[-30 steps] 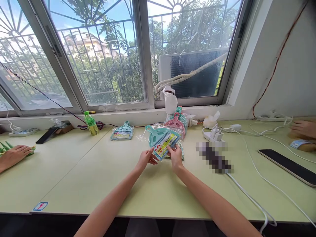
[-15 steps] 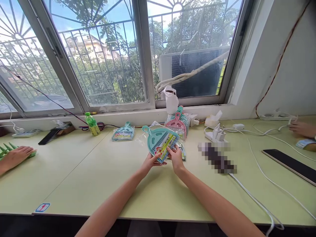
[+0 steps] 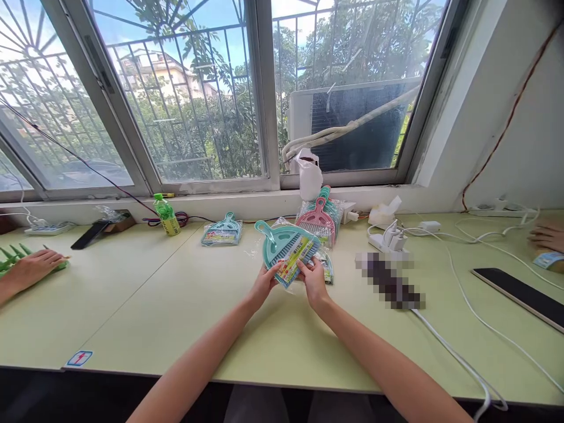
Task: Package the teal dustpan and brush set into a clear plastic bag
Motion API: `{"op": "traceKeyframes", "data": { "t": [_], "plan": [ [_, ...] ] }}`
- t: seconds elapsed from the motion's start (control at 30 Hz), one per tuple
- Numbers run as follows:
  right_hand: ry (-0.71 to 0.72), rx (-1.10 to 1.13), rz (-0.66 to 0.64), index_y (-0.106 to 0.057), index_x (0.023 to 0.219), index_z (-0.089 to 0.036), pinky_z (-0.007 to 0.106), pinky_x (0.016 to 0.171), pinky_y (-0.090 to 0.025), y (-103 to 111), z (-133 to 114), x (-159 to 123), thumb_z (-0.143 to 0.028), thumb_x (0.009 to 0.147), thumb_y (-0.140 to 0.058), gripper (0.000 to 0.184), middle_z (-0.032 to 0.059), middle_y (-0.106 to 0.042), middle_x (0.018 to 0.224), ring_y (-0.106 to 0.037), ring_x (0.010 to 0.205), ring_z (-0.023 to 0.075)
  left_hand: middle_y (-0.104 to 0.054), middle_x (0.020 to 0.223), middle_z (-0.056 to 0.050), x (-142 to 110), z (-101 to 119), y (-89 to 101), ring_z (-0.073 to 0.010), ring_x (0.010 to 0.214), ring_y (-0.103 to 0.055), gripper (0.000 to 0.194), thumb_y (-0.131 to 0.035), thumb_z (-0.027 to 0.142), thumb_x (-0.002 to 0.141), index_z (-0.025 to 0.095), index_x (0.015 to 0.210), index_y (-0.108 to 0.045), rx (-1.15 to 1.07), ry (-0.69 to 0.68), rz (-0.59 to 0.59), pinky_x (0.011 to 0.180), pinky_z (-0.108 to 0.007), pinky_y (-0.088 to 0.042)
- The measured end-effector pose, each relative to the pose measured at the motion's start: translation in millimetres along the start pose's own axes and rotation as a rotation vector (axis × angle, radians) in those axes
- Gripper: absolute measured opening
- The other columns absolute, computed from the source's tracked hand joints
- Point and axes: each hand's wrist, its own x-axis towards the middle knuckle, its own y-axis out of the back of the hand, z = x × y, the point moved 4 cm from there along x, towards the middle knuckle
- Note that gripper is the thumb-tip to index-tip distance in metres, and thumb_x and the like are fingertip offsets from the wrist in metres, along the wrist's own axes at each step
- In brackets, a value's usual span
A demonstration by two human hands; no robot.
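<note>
Both my hands hold a teal mini dustpan-and-brush set (image 3: 284, 248) wrapped in clear plastic, lifted a little above the pale green table (image 3: 185, 317). My left hand (image 3: 264, 282) pinches its lower left edge. My right hand (image 3: 314, 281) grips the lower right edge by the colourful label. Its handle points up and to the left. Right behind it stands a stack of pink and teal packaged sets (image 3: 319, 220). Another teal set (image 3: 222, 230) lies flat further left.
A green bottle (image 3: 166, 215) and a dark phone (image 3: 90, 234) sit near the window sill. A white power strip (image 3: 388, 239) with cables, a blurred-out patch (image 3: 390, 280) and a dark tablet (image 3: 520, 296) lie at right. Other people's hands rest at far left (image 3: 33, 267) and far right (image 3: 546, 236).
My left hand has closed on the set's lower edge, where it earlier hovered beside it. The set has tipped so its handle points up-left. The view has shifted slightly.
</note>
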Motion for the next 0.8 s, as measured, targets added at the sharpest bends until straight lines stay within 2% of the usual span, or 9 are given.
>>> {"op": "traceKeyframes", "data": {
  "t": [0.07, 0.17, 0.23, 0.3, 0.4, 0.5, 0.63, 0.8],
  "plan": [
    [0.005, 0.001, -0.001, -0.054, 0.098, -0.020, 0.037, 0.069, -0.060, 0, -3, -1, -0.034, 0.060, -0.078, 0.047, 0.0040, -0.072, 0.087, -0.070, 0.078, 0.0216, -0.064, 0.123, -0.010, -4, -3, -5.7, -0.0264, 0.113, -0.060, 0.055, -0.071, 0.043, 0.073, 0.020, 0.120, -0.057, -0.007, 0.073, -0.098, 0.091, -0.037, -0.051],
    [0.002, -0.013, 0.016, -0.053, 0.096, -0.021, 0.035, 0.065, -0.060, 1, -11, -1, -0.035, 0.062, -0.077, 0.044, 0.0029, -0.071, 0.084, -0.069, 0.072, 0.0211, -0.062, 0.127, -0.011, -12, -10, -19.4, -0.0261, 0.121, -0.055, 0.053, -0.063, 0.051, 0.079, 0.020, 0.121, -0.058, -0.024, 0.207, -0.336, 0.098, -0.039, -0.046],
    [0.002, -0.009, 0.027, -0.053, 0.095, -0.021, 0.035, 0.064, -0.060, 1, -15, -1, -0.035, 0.063, -0.076, 0.042, 0.0025, -0.071, 0.083, -0.069, 0.071, 0.0207, -0.061, 0.128, -0.011, -12, -11, -24.0, -0.0267, 0.121, -0.055, 0.053, -0.061, 0.053, 0.079, 0.021, 0.121, -0.059, -0.028, 0.223, -0.406, 0.099, -0.039, -0.044],
    [0.012, -0.001, 0.022, -0.053, 0.096, -0.021, 0.035, 0.066, -0.060, 1, -15, 0, -0.034, 0.063, -0.076, 0.042, 0.0026, -0.070, 0.085, -0.069, 0.073, 0.0203, -0.061, 0.128, -0.010, -8, -8, -21.1, -0.0270, 0.119, -0.056, 0.053, -0.063, 0.051, 0.078, 0.021, 0.121, -0.059, -0.034, 0.147, -0.338, 0.098, -0.039, -0.045],
    [0.014, -0.002, 0.000, -0.054, 0.098, -0.020, 0.035, 0.069, -0.060, 0, -9, 0, -0.033, 0.063, -0.076, 0.043, 0.0035, -0.071, 0.088, -0.069, 0.078, 0.0202, -0.063, 0.124, -0.010, 0, 2, -9.1, -0.0264, 0.116, -0.058, 0.052, -0.066, 0.046, 0.077, 0.019, 0.120, -0.057, -0.026, -0.028, -0.151, 0.098, -0.038, -0.045],
    [-0.001, -0.015, -0.004, -0.055, 0.099, -0.020, 0.036, 0.069, -0.060, -1, -1, -1, -0.032, 0.063, -0.075, 0.043, 0.0034, -0.071, 0.088, -0.069, 0.079, 0.0203, -0.066, 0.118, -0.010, 2, 7, 0.9, -0.0260, 0.108, -0.062, 0.055, -0.072, 0.039, 0.071, 0.018, 0.119, -0.056, 0.033, -0.086, -0.050, 0.094, -0.037, -0.048],
    [-0.009, -0.018, 0.000, -0.055, 0.098, -0.020, 0.036, 0.070, -0.060, -1, 1, -2, -0.029, 0.063, -0.073, 0.040, 0.0028, -0.071, 0.089, -0.069, 0.078, 0.0200, -0.069, 0.112, -0.009, 4, 4, 7.3, -0.0248, 0.098, -0.065, 0.054, -0.074, 0.037, 0.067, 0.017, 0.115, -0.057, 0.119, -0.077, 0.005, 0.083, -0.035, -0.052],
    [-0.032, -0.014, 0.017, -0.054, 0.097, -0.021, 0.035, 0.070, -0.059, 0, -2, -2, -0.026, 0.065, -0.070, 0.036, 0.0027, -0.071, 0.093, -0.070, 0.078, 0.0198, -0.071, 0.104, -0.010, 6, 1, 7.4, -0.0254, 0.093, -0.067, 0.051, -0.073, 0.043, 0.066, 0.015, 0.107, -0.061, 0.184, -0.074, -0.007, 0.076, -0.036, -0.054]
  ]
}}
